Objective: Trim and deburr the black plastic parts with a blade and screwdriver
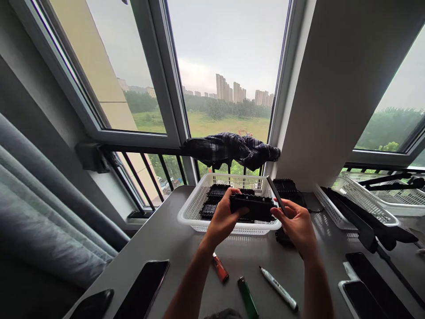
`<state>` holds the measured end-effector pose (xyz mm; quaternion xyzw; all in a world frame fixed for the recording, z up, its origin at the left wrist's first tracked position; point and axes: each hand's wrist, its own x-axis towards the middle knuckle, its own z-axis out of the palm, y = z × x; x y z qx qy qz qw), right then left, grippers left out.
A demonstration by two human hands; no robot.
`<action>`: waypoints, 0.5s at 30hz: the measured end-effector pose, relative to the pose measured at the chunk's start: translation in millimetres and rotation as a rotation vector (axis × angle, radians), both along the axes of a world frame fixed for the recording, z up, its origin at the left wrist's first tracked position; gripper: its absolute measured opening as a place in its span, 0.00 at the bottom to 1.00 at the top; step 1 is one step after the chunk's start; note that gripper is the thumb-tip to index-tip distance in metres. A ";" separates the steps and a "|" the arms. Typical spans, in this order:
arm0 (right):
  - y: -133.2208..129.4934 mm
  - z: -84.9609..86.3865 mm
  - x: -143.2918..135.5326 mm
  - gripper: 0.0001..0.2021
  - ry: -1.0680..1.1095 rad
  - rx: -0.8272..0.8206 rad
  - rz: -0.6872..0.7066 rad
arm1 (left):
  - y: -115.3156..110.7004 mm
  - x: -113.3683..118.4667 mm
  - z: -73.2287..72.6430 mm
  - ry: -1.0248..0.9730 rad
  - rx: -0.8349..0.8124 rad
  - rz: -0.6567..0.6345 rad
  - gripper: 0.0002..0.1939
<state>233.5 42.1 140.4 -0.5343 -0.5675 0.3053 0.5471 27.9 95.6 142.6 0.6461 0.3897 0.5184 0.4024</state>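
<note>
My left hand is closed around one end of a black plastic part with a notched upper edge, held above a white plastic basket. Between the thumb and fingers of my right hand is a slim dark flat stick, its tip pointing up and left. The right fingertips are close to the part's right end; whether they touch it I cannot tell. Several similar black notched parts lie in the basket, partly hidden behind the held one.
On the grey table lie a red lighter, a green lighter, a marker and phones. More black parts sit right of the basket. Further white baskets stand right, with long black pieces. Behind are windows and a railing.
</note>
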 end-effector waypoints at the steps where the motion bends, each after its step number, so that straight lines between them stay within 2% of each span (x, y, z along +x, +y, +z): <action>1: -2.2 0.9 2.6 0.25 -0.023 0.001 0.001 | -0.7 -0.6 0.9 0.037 0.035 0.014 0.16; 4: -9.5 5.2 4.8 0.22 -0.127 0.039 -0.033 | -2.1 -1.6 3.1 0.111 0.130 0.043 0.14; 8: -19.5 13.1 -1.3 0.26 -0.314 0.117 -0.181 | -3.3 -2.7 3.6 0.103 0.234 0.039 0.13; 15: -24.3 15.1 -3.0 0.24 -0.494 0.150 -0.193 | -7.0 -3.1 1.4 0.177 0.316 0.033 0.08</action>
